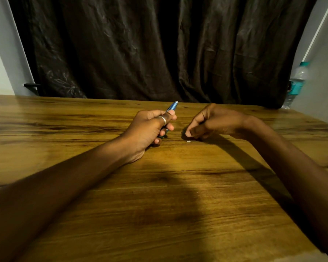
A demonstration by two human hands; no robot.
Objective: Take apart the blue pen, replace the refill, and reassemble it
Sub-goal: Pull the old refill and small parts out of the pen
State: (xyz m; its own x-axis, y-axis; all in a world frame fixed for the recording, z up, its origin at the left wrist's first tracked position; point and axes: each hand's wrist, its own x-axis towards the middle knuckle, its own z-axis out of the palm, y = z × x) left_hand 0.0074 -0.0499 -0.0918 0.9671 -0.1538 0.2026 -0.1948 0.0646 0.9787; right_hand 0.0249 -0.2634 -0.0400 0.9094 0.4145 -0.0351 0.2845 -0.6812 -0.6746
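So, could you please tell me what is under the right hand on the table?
A tiny white piece lies on the table just below the right hand. Its curled fingers hide anything they may be pinching.

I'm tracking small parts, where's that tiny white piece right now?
The tiny white piece lies on the wooden table, just below the right hand's fingertips.
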